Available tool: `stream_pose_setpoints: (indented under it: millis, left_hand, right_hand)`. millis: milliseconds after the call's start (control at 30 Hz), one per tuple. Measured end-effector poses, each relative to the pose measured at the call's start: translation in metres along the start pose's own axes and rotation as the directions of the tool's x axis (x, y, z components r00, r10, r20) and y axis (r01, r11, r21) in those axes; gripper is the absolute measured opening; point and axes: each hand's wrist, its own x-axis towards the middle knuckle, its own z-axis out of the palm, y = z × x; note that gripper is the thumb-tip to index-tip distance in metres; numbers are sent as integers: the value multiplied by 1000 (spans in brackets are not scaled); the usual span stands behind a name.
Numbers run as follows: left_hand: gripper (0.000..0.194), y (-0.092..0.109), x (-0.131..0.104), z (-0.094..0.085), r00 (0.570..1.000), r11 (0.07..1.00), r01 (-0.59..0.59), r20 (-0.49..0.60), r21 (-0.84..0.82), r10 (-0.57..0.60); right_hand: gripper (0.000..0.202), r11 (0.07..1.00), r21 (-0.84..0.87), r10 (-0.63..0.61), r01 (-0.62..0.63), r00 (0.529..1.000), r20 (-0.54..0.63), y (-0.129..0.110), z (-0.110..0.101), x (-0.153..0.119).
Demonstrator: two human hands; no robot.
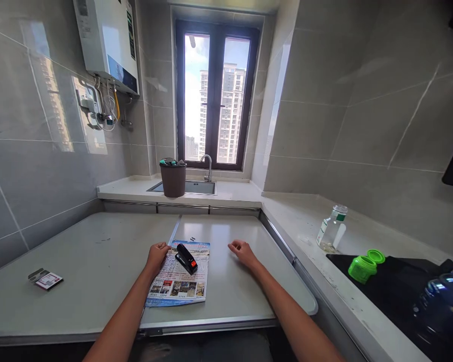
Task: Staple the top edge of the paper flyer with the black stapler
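- Grey tiled walls (309, 125) around one pale table (241, 296).
- One stapler (186, 259) covers part of one printed sheet (179, 279) near the table's front edge.
- One small box (50, 280) lies towards the front left corner.
- My curled left hand (158, 253) is at the sheet's left edge; its grip I can't tell.
- My right hand (243, 249) is half-open, nothing visible in it.

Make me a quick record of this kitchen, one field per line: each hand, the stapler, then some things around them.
Left hand: at the left edge of the paper; grip unclear
Right hand: over the table, apart from the paper
Stapler: black and red, lying on the paper
Far left: small box on the table
Right side: clear bottle, open green jar
Back: dark bucket at the sink
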Motion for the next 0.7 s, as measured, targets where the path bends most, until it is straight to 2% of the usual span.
stream_pose_setpoints:
  millis: [33, 100, 133, 200, 300, 367, 500, 700]
  left_hand:
    - [57, 0, 0, 0, 1000, 1000, -1, -1, 2, 1]
    - [57, -1, 0, -1, 1000, 1000, -5, -2, 8, 5]
    - [57, -1, 0, -1, 1000, 1000, -8, 0, 13, 8]
    - [56, -1, 0, -1, 1000, 999, -20, 10, 26, 20]
    - [56, -2, 0, 0, 999, 998, -41, 22, 51, 40]
    - [55, -2, 0, 0, 998, 996, -55, 24, 69, 53]
    - [51, -2, -1, 1, 997, 991, -79, 17, 111, 77]
    - [47, -1, -1, 1, 994, 971, -100, 55, 218, 90]
  right_hand:
    - [33, 998, 47, -53, 52, 998, 17, -18, 17, 1]
    - [41, 979, 142, -149, 143, 988, 32, -53, 52, 1]
    - [45, 950, 251, -201, 185, 979, 40, -68, 68, 1]
    - [50, 915, 367, -224, 171, 969, 107, -92, 93, 2]
    - [62, 944, 287, -228, 161, 949, 217, -109, 113, 3]
    - [58, 962, 178, -248, 206, 932, 264, -110, 116, 2]
    - [28, 968, 103, -248, 228, 925, 288, -103, 110, -3]
    - [23, 963, 119, -268, 241, 896, 355, -88, 84, -6]
